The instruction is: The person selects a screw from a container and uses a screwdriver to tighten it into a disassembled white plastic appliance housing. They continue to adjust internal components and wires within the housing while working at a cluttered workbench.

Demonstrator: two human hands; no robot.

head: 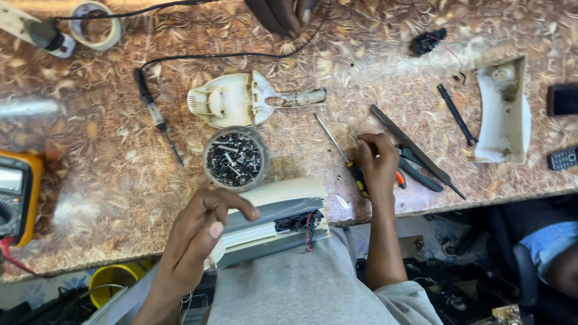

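While the left hand (195,232) hovers with fingers curled and thumb drawn in, gripping nothing, just above an opened cream-and-grey appliance casing (274,219) at the near edge of the workbench (108,198), the right hand (376,162) closes over the yellow-and-black handle of a screwdriver (344,157) lying on the patterned top, its thin shaft pointing away toward the far side. Black parts and red wires show in the open end of the casing, whose lower part is hidden behind the left hand and the person's grey-clad lap. Just beyond it stands a round clear tub of screws (234,159), and past that lies a cream plastic cover (241,99) with a handle-like tail. A soldering iron (155,114) rests to the left, its cable running off the top edge. Dark tweezers (415,150) and orange-handled pliers (412,173), partly covered by the right hand, lie just beside it. A curved cream shell (504,111) sits farther right. A yellow multimeter (17,195) is cut off at the left edge, a roll of tape (96,25) at the top. Another person's fingers (280,15) intrude at the top edge, too cropped to tell what they are doing.
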